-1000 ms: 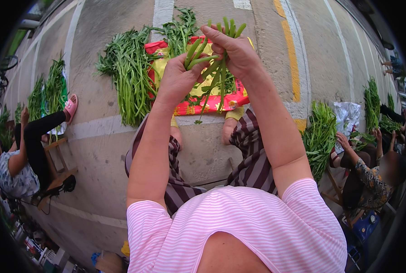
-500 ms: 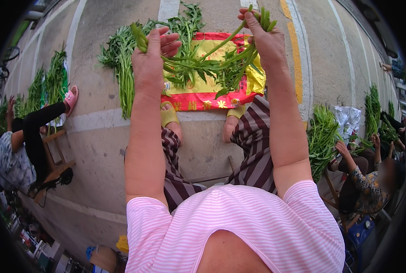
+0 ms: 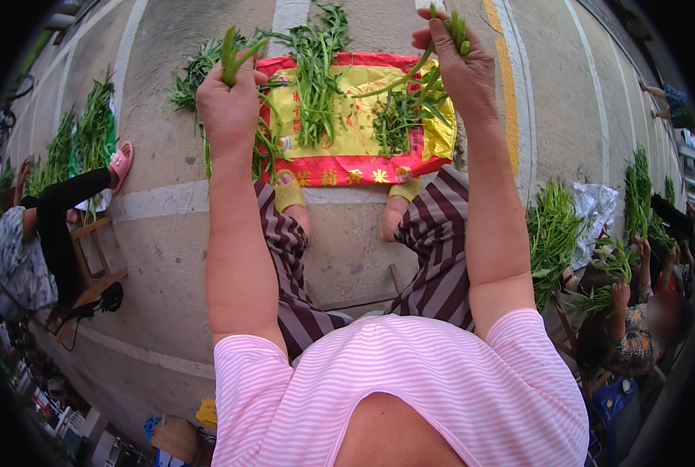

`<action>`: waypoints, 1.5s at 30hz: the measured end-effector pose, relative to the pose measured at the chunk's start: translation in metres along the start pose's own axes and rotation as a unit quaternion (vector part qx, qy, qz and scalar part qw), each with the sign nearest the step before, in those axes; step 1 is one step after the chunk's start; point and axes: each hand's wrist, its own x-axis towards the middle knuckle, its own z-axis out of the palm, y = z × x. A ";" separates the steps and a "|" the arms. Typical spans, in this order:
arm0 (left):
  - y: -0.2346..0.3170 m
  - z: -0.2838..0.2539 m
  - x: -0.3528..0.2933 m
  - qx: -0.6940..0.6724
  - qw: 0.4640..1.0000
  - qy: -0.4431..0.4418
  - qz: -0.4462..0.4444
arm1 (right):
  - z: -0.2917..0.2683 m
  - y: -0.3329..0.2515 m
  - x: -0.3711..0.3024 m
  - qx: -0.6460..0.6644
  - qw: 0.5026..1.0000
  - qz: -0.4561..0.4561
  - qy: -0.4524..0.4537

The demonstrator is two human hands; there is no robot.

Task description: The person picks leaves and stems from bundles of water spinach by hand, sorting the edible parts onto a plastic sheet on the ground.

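At the near side, yellow slippers (image 3: 289, 196) are seen just beside a red and yellow sack (image 3: 347, 173), which is laid flat on the ground, probably so that the greens are kept clean. Farther, on the left, green stems (image 3: 229, 61) are gripped by the left hand (image 3: 228, 109), with the fingers closed around them and the ends pointed upward. On the right, other stems (image 3: 458, 33) are clamped by the fingers of the right hand (image 3: 466, 76), perhaps so that the leaves can hang freely. Between both hands, a leafy pile (image 3: 314, 93) is spread across the sack's far edge.
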 end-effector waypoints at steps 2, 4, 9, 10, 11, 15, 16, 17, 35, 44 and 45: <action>0.004 0.011 -0.006 -0.084 0.995 -0.046 -0.038 | 0.010 -0.007 -0.005 0.036 0.996 0.052 -0.062; 0.015 0.023 -0.014 -0.168 0.979 -0.086 -0.070 | 0.014 -0.011 -0.010 0.058 0.986 0.090 -0.129; 0.030 0.033 -0.024 -0.224 0.957 -0.144 -0.113 | 0.034 -0.017 -0.017 0.113 0.960 0.177 -0.187; 0.032 0.033 -0.023 -0.228 0.956 -0.150 -0.109 | 0.037 -0.016 -0.018 0.114 0.956 0.186 -0.196; 0.034 0.032 -0.022 -0.228 0.955 -0.158 -0.108 | 0.039 -0.014 -0.019 0.114 0.952 0.195 -0.206; 0.023 0.029 -0.019 -0.199 0.964 -0.169 -0.045 | 0.046 -0.017 -0.023 0.090 0.947 0.184 -0.248; 0.024 0.027 -0.020 -0.190 0.964 -0.181 -0.042 | 0.046 -0.018 -0.023 0.082 0.946 0.181 -0.255; 0.024 0.026 -0.020 -0.181 0.964 -0.192 -0.039 | 0.045 -0.013 -0.022 0.080 0.944 0.182 -0.264; 0.014 0.029 -0.023 0.128 0.952 -0.176 0.214 | 0.051 -0.002 -0.027 -0.066 0.963 0.115 -0.236; 0.015 0.036 -0.026 0.148 0.941 -0.149 0.265 | 0.047 -0.001 -0.028 -0.053 0.959 0.141 -0.241; 0.017 0.037 -0.027 0.142 0.948 -0.147 0.245 | 0.047 -0.001 -0.028 -0.047 0.961 0.136 -0.237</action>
